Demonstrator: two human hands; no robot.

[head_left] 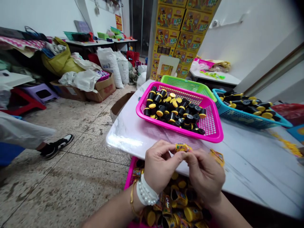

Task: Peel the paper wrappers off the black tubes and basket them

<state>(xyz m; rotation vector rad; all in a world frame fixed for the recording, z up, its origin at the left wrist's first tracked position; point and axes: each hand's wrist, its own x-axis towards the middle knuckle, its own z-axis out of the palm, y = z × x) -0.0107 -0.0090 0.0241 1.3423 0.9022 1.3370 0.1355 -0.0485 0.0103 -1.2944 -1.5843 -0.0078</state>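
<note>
My left hand (159, 164) and my right hand (204, 174) meet in front of me, both pinched on a small yellow-labelled tube (182, 147) held between the fingertips. Another yellow printed label (217, 156) shows behind my right hand. Below my hands a pink basket (131, 176) on my lap holds several labelled tubes with yellow caps (178, 202). On the white table (249, 158) ahead, a pink basket (213, 133) holds several black tubes with yellow caps (175, 112).
A blue basket (237, 117) of black tubes stands at the right, a green basket (187, 84) behind the pink one. Stacked yellow cartons (180, 34) rise behind. Another person's leg and black shoe (57, 145) rest on the floor at left, near boxes, bags and stools.
</note>
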